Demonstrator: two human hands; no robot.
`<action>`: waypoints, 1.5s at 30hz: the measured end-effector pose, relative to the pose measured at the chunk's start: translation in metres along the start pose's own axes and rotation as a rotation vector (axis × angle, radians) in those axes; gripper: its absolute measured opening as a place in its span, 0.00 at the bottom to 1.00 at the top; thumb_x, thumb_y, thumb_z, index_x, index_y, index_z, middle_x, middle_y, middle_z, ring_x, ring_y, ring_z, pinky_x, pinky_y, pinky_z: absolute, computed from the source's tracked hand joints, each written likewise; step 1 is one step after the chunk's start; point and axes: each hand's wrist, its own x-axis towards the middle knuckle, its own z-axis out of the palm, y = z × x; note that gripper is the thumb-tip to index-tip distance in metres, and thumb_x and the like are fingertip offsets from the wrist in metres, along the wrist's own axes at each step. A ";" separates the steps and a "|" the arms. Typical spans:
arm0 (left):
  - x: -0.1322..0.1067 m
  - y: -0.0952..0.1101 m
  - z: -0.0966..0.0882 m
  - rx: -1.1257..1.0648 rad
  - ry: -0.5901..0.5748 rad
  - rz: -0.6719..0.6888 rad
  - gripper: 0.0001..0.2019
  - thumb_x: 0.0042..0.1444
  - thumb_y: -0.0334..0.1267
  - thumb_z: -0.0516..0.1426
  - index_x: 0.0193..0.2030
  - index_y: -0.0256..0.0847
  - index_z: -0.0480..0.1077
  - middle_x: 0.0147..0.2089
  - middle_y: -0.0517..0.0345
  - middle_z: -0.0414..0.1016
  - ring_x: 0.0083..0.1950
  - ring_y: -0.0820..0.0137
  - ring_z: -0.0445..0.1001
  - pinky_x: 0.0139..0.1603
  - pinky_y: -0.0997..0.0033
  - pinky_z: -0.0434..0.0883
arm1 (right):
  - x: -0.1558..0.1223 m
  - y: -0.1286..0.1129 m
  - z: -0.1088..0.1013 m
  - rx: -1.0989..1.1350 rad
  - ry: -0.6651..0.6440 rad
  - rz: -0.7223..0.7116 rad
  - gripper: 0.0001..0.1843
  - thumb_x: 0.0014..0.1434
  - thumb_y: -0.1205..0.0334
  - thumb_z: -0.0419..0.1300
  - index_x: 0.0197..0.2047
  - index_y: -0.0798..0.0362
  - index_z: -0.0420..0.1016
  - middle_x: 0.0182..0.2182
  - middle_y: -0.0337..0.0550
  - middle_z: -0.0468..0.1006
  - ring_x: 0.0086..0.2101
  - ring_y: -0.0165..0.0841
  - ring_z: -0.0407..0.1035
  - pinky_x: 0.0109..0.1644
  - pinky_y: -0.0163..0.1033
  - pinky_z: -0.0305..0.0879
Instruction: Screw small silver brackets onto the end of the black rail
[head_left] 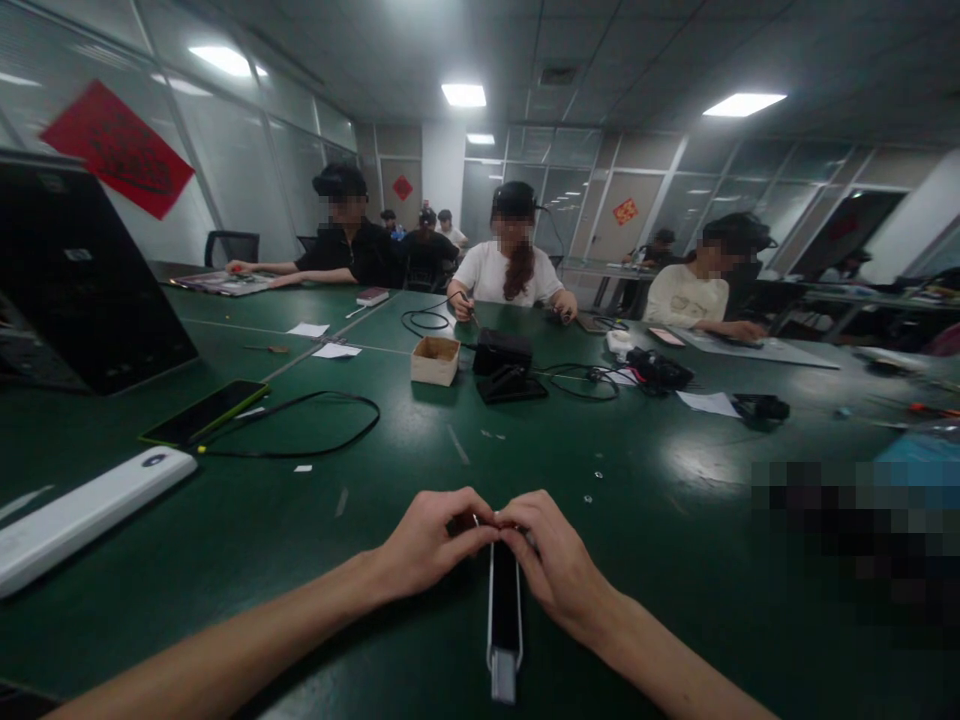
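A long narrow casing (505, 600) with white sides and a dark inside lies on the green table, pointing away from me. From its near end sticks a grey end piece (504, 680). My left hand (435, 540) and my right hand (551, 555) meet at the casing's far end, thumbs and fingers pinched together. The fingertips hide whatever small part is between them. Two small metal rings or washers (588, 499) lie on the table beyond my right hand.
On the left are a long white device (90, 515), a phone (206, 412), a looped black cable (375, 425) and a dark HP computer case (97, 280). Ahead stand a small box (435, 362) and a black device (502, 355). Several people sit across the table.
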 end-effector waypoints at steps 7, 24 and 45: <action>0.007 -0.012 -0.010 0.244 0.035 -0.061 0.06 0.58 0.37 0.54 0.36 0.38 0.71 0.32 0.59 0.75 0.30 0.72 0.71 0.32 0.74 0.66 | -0.001 0.024 -0.019 -0.321 -0.114 0.124 0.06 0.62 0.67 0.52 0.41 0.57 0.69 0.36 0.48 0.72 0.38 0.37 0.64 0.40 0.42 0.61; 0.011 -0.027 -0.008 0.407 -0.012 -0.038 0.07 0.58 0.37 0.52 0.32 0.38 0.68 0.33 0.58 0.71 0.32 0.70 0.68 0.33 0.71 0.64 | 0.003 0.021 -0.027 -0.295 -0.433 0.226 0.08 0.63 0.66 0.52 0.37 0.57 0.72 0.33 0.44 0.73 0.34 0.32 0.62 0.38 0.38 0.56; 0.012 -0.006 -0.012 0.413 -0.115 -0.191 0.11 0.54 0.42 0.53 0.30 0.38 0.71 0.27 0.60 0.71 0.28 0.70 0.67 0.29 0.73 0.62 | 0.005 0.016 -0.029 -0.314 -0.473 0.244 0.08 0.62 0.65 0.53 0.39 0.57 0.72 0.34 0.45 0.73 0.35 0.32 0.62 0.39 0.38 0.58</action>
